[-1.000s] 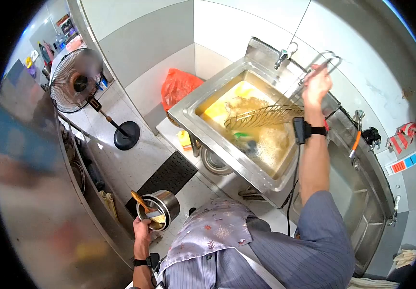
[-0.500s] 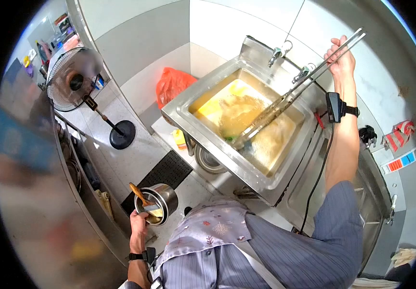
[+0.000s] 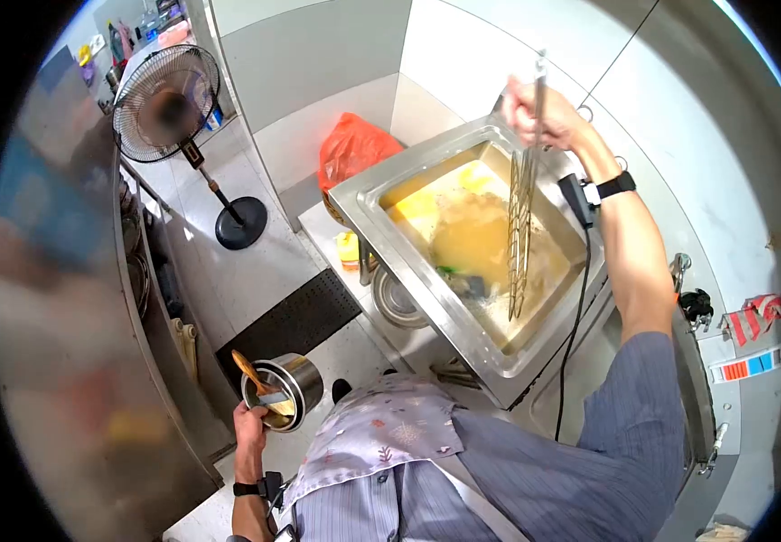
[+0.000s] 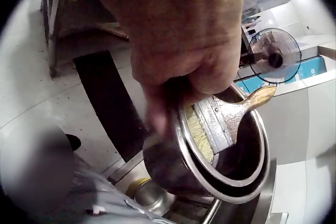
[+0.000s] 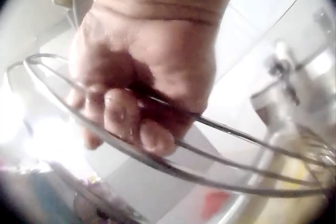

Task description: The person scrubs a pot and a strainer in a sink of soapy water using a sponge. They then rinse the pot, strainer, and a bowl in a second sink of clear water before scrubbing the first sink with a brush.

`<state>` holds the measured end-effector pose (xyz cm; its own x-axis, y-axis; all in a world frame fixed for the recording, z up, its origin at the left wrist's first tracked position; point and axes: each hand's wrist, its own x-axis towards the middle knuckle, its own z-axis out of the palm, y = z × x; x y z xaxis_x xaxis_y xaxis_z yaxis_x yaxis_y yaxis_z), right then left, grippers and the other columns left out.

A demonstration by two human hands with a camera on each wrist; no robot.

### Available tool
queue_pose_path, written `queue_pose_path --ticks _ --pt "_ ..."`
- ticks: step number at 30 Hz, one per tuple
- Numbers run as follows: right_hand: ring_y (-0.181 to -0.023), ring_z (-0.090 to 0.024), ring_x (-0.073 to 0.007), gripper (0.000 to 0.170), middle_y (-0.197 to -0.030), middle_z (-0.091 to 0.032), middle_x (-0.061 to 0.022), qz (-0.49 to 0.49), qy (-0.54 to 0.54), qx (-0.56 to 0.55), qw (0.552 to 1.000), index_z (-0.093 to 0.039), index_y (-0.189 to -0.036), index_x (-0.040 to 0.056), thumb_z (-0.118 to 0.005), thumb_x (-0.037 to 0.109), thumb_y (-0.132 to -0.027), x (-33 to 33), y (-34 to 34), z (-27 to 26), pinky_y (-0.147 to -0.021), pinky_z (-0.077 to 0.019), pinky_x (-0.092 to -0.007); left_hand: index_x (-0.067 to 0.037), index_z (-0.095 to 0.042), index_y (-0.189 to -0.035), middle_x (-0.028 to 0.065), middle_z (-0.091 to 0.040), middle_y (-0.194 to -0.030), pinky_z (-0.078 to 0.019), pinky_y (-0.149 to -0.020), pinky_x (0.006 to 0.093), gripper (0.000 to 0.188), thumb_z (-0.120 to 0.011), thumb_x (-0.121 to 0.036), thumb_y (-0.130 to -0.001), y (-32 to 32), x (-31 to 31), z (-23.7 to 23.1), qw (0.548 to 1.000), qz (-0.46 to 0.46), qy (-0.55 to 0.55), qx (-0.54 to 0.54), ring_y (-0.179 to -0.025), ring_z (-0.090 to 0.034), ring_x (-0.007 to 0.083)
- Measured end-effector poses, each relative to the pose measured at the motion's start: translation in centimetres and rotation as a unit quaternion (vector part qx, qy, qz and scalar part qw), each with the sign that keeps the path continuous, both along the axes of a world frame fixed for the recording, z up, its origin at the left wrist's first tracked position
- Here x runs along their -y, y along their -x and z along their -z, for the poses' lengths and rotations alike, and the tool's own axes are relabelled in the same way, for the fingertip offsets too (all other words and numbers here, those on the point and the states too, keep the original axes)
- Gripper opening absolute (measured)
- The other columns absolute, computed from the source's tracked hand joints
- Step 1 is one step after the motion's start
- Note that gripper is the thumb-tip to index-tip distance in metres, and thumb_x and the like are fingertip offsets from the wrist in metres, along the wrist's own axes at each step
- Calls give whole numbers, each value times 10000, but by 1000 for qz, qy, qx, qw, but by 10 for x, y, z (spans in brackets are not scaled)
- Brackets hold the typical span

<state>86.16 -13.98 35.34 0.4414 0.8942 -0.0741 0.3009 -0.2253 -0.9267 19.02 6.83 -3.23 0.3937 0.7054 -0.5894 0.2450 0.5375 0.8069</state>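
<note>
My right hand grips the looped wire handle of a wire rack over the sink. The rack's ribbed part hangs down, seen edge-on in the head view, overlapping the cloudy yellow-brown liquid. In the right wrist view the fingers curl round the metal wires. Low at the left, my left hand holds two nested steel pots by their rims, tilted. Inside leans a flat brush with a wooden handle and pale bristles; the left fingertips are partly hidden.
The steel sink stands ahead, with dark and green items in its liquid. A second basin adjoins at right. A standing fan, red plastic bag, yellow bottle and black mat are to the left.
The right hand swung out to the right with the rack slanting, then came back left; the rack now hangs nearly vertical. The left hand still holds the pots low at the left.
</note>
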Motion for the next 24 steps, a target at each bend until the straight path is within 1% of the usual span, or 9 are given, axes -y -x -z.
queue_pose_path --ticks 2,3,5,7,8,10,12,14,24 --pt "-425 -485 -70 358 -612 -601 18 43 130 67 988 -679 -779 5 -573 248 -1020 -25 48 6 -383 -373 -233 18 -671 -1015 53 -677 -811 -399 -424 281 266 -562 57 -776 -2 4 -3 999 -39 6 -19 -511 -572 134" --pt "-544 -643 -128 201 -811 -735 -91 -53 157 73 983 -738 -873 -49 -578 68 -904 -37 53 27 -470 -483 -263 18 -671 -1015 53 -677 -811 -399 -424 281 266 -562 57 -776 -1 4 -4 999 -39 6 -19 -511 -572 134" --pt "-720 -737 -199 218 -954 -780 -142 -194 286 151 926 -765 -1006 -29 -643 98 -879 -55 71 74 -688 -581 -356 36 -654 -1036 81 -680 -851 -530 -506 337 284 -542 59 -775 3 5 -5 1000 11 7 -26 -629 -666 207" --pt "-886 -752 -272 257 -977 -785 -113 -322 263 445 793 -794 -1050 116 -676 198 -838 -61 85 115 -781 -583 -418 33 -654 -1035 76 -676 -839 -528 -506 336 283 -540 58 -776 -4 10 -2 1000 -10 10 -5 -614 -658 203" --pt "-924 -749 -295 285 -1016 -779 -123 -281 383 542 693 -786 -1075 107 -683 187 -821 -69 100 128 -825 -579 -419 29 -654 -1034 72 -671 -826 -527 -506 335 283 -538 57 -777 -6 10 0 999 -33 15 14 -598 -649 200" --pt "-944 -745 -309 349 -1023 -773 -127 -283 340 521 730 -759 -1142 91 -680 153 -808 -68 106 122 -843 -576 -418 29 -654 -1039 63 -662 -827 -524 -504 338 289 -536 60 -777 -10 8 -3 1000 -16 14 13 -600 -640 191" --pt "-924 -742 -306 385 -985 -771 -131 -229 169 416 864 -727 -1196 64 -663 130 -823 -52 99 100 -828 -577 -398 34 -656 -1050 59 -655 -836 -523 -519 334 298 -535 62 -778 -10 13 -5 999 -30 17 27 -617 -633 181" --pt "-938 -735 -296 379 -1036 -756 -175 -135 140 362 912 -704 -1226 55 -659 193 -875 -37 90 67 -846 -584 -397 37 -657 -1057 61 -657 -850 -524 -535 329 303 -536 63 -780 -8 9 -8 1000 -9 21 12 -637 -641 183" --pt "-877 -718 -336 287 -993 -744 -179 59 142 351 924 -731 -1111 48 -654 245 -916 56 143 153 -785 -563 -426 56 -657 -1143 102 -695 -985 -547 -699 350 366 -536 84 -799 16 -17 16 998 23 45 27 -796 -679 213"
